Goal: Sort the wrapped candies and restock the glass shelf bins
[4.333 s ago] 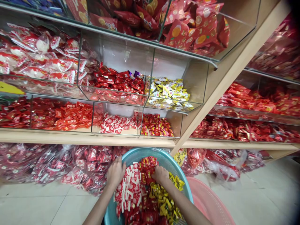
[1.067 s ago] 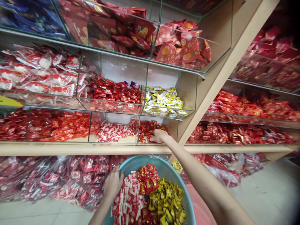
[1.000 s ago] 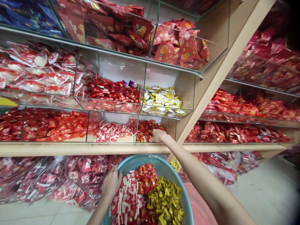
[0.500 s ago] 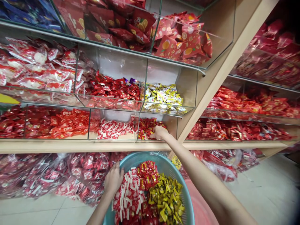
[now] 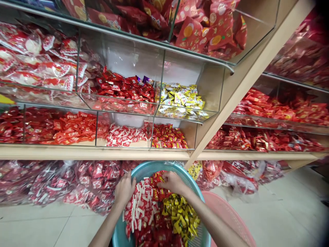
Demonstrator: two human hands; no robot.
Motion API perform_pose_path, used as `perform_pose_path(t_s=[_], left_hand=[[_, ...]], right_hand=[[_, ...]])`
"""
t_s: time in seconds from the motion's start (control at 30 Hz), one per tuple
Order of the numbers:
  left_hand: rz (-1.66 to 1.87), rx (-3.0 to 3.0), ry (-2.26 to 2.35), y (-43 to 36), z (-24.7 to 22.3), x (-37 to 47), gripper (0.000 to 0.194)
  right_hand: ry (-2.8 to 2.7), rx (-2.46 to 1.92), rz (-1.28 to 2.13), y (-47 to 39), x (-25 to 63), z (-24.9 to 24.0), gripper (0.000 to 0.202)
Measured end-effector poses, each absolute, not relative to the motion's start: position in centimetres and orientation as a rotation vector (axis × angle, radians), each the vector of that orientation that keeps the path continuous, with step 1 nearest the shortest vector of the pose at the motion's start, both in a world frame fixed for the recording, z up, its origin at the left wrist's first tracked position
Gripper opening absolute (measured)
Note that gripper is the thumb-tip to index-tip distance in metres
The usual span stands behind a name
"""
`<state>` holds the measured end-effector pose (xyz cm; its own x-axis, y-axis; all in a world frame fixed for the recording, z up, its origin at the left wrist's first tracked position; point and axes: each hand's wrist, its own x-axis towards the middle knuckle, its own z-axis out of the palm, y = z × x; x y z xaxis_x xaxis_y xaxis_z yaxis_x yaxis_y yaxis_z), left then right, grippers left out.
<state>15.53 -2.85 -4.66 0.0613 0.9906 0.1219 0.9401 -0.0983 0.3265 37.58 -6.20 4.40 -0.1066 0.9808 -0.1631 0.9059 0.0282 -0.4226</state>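
Note:
A blue-green plastic basket (image 5: 120, 224) stands below the shelf, holding heaps of small wrapped candies. My left hand (image 5: 125, 188) is closed over its left rim. Inside the basket, my right hand (image 5: 172, 182) reaches into the far part, its fingers curled on small red-and-yellow wrapped candies (image 5: 158, 195); the fingertips are partly hidden. To the left lie red-and-white candies (image 5: 140, 206), to the right yellow-wrapped candies (image 5: 181, 214), and nearer me dark red ones (image 5: 159, 235). A shelf compartment straight ahead holds matching red-and-yellow candies (image 5: 169, 136).
Glass-fronted shelves hold more sweets, including yellow-and-white candies (image 5: 181, 97) and large red packets (image 5: 190, 34). A wooden ledge (image 5: 77, 152) runs above the basket. Clear bags of red sweets (image 5: 95, 181) lie under it. A pink basket (image 5: 228, 212) stands on the tiled floor at right.
My right hand has come down from the lower right shelf compartment into the basket. Red-and-yellow candies now show across that compartment's front. My left hand stays on the rim; the view has shifted slightly.

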Motion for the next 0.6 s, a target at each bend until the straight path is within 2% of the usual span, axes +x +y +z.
perform_pose_path(t_s=[0.07,0.17,0.43,0.6], left_hand=[[0.481,2.168,1.995,-2.9,-4.6,15.5,0.043],[0.473,2.161,1.993,-2.9,-4.7,15.5,0.043],[0.464,2.180,1.998,-3.0,-4.4,15.6,0.043],[0.454,2.167,2.002,-3.0,-4.3,15.6,0.045]], right_hand=[[-2.046,-2.231,0.553,-6.3,37.7,1.3,0.020],[-2.031,-2.383,0.514,-6.6,37.2,-1.2,0.021],[-2.042,-2.419,0.506,-6.5,34.5,-2.2,0.030],[-2.057,-2.431,0.515,-6.5,33.8,-2.5,0.028]])
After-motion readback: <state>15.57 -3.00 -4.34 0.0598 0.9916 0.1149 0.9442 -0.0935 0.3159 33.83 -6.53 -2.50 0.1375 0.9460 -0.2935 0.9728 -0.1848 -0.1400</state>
